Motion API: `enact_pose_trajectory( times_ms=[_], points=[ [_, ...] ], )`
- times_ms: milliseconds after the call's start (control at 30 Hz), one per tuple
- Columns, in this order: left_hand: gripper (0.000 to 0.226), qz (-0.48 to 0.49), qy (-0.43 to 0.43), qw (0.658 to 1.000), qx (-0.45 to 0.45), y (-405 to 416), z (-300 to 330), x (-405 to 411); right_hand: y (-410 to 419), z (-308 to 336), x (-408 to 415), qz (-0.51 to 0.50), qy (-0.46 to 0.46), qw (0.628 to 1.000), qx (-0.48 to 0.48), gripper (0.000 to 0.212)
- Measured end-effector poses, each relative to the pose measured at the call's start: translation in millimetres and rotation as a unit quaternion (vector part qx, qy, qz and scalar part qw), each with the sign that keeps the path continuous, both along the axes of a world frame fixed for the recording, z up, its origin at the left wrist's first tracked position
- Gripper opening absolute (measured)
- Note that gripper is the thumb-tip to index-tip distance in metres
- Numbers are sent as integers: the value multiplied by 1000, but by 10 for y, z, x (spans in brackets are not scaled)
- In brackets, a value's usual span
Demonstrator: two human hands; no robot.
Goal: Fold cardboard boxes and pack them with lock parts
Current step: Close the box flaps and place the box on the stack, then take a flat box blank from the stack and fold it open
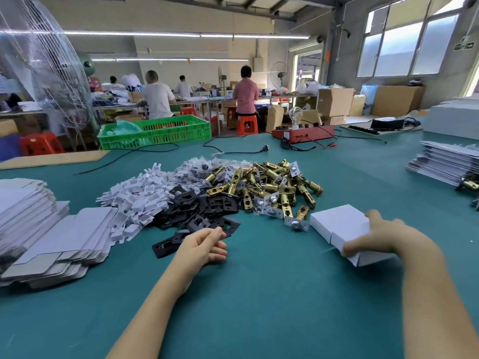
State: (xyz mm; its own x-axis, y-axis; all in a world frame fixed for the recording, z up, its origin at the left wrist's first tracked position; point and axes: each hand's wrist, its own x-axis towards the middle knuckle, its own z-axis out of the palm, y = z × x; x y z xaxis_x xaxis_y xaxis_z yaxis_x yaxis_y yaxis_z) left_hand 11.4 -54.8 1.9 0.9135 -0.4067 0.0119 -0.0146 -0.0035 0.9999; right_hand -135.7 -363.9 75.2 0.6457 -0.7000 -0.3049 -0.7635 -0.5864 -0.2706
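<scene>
**So, box in the right hand, parts piled ahead**

Basically the green table (259, 294) fills everything. Just past the fingertips sits the heap: brass latches (274, 185), black strike plates (197, 208), white inserts (137, 198). Flat box blanks (51, 234) are stacked well left of the left fingers. Right hand (383, 234) holds the folded white box (337, 221), thumb on its near edge, fingers spread over the top. Left hand (204, 244) rests loosely curled, holding nothing, touching a black plate.

Workshop with large windows (404, 45), ceiling tube lights (181, 35), red stools (247, 124).
</scene>
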Motion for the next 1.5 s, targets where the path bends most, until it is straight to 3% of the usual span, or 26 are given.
enact_pose_trajectory(
  times_ms=[300, 600, 833, 900, 967, 1033, 1100, 1233, 1367, 1500],
  points=[
    [30, 5, -8, 1000, 18, 11, 1, -18, 94, -65, 58, -18, 5, 1000, 0, 98],
    [29, 3, -5, 1000, 13, 9, 7, -21, 168, -39, 116, 12, 60, 996, -63, 97],
    [28, 5, -2, 1000, 16, 11, 7, -14, 171, -65, 138, -25, 42, 998, -33, 97],
    [26, 7, 0, 1000, 14, 11, 5, -11, 234, -47, 206, -44, 2, 997, -61, 89],
    [24, 9, 1, 1000, 13, 13, -1, -6, 379, -43, 340, -43, -104, 985, -130, 69],
    [23, 12, 1, 1000, 12, 15, -1, -4, 625, -110, 521, 12, -263, 949, -173, 45],
    [21, 22, 3, 1000, -2, 14, 14, -4, 938, -243, 666, 102, -364, 913, -152, 26],
    [18, 80, -19, 996, -27, 78, 68, -2, 1259, -638, 873, 208, -353, 906, -108, 17],
    [15, 261, -120, 956, 63, 369, 184, 118, 1249, -739, 956, 206, -359, 909, -57, 13],
    [20, 473, -151, 846, 195, 873, 340, 296, 1191, -737, 985, 186, -385, 904, 2, 13]
  ],
)
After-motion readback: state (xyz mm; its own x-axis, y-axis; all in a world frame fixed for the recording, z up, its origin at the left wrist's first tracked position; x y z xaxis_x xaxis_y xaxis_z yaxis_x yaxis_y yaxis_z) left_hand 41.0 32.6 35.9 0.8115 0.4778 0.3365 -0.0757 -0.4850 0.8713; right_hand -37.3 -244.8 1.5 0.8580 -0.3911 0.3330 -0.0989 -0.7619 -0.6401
